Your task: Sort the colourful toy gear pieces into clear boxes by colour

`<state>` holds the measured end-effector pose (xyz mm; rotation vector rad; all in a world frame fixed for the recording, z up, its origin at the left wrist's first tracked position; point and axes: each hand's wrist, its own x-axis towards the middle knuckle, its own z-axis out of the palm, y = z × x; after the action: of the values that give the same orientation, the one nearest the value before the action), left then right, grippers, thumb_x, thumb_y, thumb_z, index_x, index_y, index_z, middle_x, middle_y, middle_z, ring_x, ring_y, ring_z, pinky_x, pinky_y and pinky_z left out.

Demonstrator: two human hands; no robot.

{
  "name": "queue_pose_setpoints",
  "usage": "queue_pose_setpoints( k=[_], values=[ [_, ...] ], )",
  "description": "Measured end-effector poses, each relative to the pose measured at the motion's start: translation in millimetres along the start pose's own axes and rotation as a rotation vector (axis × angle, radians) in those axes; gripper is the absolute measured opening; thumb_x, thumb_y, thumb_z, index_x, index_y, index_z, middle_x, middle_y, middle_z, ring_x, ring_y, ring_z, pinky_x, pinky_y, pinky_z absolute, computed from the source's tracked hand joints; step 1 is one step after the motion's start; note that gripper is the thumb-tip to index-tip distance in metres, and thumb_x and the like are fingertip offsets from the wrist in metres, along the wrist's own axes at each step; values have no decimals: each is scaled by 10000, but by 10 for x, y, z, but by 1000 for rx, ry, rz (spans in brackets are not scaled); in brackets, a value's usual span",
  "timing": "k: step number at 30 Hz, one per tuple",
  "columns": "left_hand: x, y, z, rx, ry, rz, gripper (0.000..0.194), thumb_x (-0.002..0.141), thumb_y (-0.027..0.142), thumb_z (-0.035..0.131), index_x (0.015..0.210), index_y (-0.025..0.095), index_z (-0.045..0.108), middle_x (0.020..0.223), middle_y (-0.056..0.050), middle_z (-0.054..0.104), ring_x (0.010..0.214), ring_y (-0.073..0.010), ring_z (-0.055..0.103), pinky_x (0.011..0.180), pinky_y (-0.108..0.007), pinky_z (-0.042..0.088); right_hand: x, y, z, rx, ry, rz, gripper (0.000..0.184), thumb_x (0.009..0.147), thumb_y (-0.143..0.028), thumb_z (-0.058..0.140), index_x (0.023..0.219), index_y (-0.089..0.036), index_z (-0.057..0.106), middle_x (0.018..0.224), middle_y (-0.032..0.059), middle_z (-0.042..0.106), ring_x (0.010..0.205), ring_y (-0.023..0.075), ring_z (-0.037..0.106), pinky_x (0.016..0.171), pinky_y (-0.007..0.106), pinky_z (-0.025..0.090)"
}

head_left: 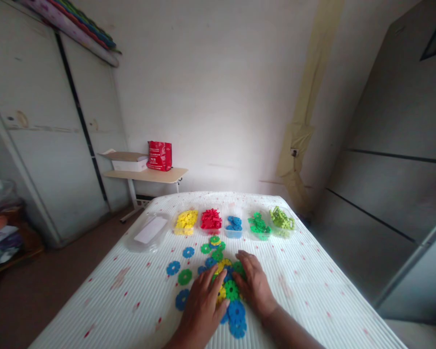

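My left hand rests on the left side of a loose pile of plastic snowflake discs, its fingers stretched and its thumb apart. Against the pile's right side lies my right hand, fingers spread and touching discs. Between them show a green disc, a yellow disc and several blue ones. Overlapping blue discs extend toward me. Some pieces under my palms and fingers are hidden. Left of the pile, a green disc and a blue disc lie flat.
Clear boxes at the back hold yellow, red, blue, green and light green pieces. A clear plastic lid with a white card lies left. A side table carries a red bag.
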<state>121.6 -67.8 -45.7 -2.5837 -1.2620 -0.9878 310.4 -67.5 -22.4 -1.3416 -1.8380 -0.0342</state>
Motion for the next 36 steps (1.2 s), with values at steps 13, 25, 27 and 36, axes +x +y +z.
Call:
queue_pose_setpoints(
  k=[13, 25, 27, 36],
  values=[
    [111, -678, -469, 22, 194, -237, 296, 853, 330, 430, 1074, 222, 597, 1098, -67, 642, 1025, -220, 570, 869, -382, 452, -151, 138, -529, 6, -151, 41, 676, 737, -538, 568, 1324, -242, 407, 1384, 110, 405, 1262, 296, 370, 1007, 471, 358],
    [48, -827, -222, -99, 159, -365, 333, 820, 401, 434, 979, 202, 649, 1002, -72, 680, 950, -207, 620, 860, -353, 491, -226, 188, -295, -47, -184, 5, 659, 751, -460, 583, 1345, -247, 394, 1413, 116, 371, 1284, 307, 340, 1013, 506, 343],
    [48, -789, -227, -127, 168, -338, 325, 819, 398, 439, 966, 207, 656, 993, -73, 683, 946, -205, 624, 858, -351, 498, -200, 208, -337, 4, -141, 70, 584, 752, -430, 589, 1292, -252, 459, 1376, 97, 421, 1255, 282, 387, 1008, 471, 372],
    [38, -831, -217, -147, 174, -319, 326, 820, 396, 430, 936, 210, 672, 969, -73, 696, 916, -204, 642, 823, -338, 523, -156, 208, -506, 258, -32, 449, 277, 825, -405, 457, 880, -181, 609, 888, 63, 648, 846, 198, 603, 752, 293, 496]
  ],
)
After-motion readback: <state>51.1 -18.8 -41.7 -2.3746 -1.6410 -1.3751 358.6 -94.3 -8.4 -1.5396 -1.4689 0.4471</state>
